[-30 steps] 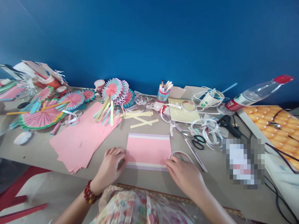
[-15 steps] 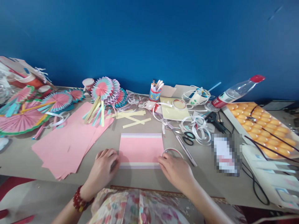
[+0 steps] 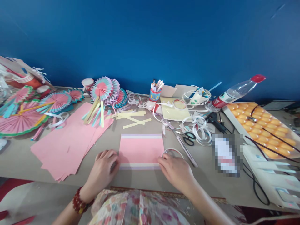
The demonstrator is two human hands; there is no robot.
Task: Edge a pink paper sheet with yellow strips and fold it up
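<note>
A pink sheet of paper (image 3: 141, 151) with white and lilac strips along its far and near edges lies flat in front of me. My left hand (image 3: 106, 165) is at its lower left corner, fingers curled and closed on the edge. On the opposite side, my right hand (image 3: 175, 171) pinches the lower right edge between thumb and fingers. A roll of tape (image 3: 173, 150) lies just behind my right hand, partly covered by it. To its right rests a white utility knife (image 3: 187, 151), near scissors (image 3: 188, 139) with dark handles.
Pink paper sheets (image 3: 67, 143) are spread at left, with folded paper fans (image 3: 102, 89) behind. Yellow strips (image 3: 137, 118), a pen holder (image 3: 155, 94) and white ribbon coils (image 3: 202, 132) lie farther back. At right are a glue gun (image 3: 217, 123), a bottle (image 3: 231, 95) and a power strip (image 3: 269, 175).
Both hands stay at the sheet's sides with almost no movement. The view has shifted very slightly.
</note>
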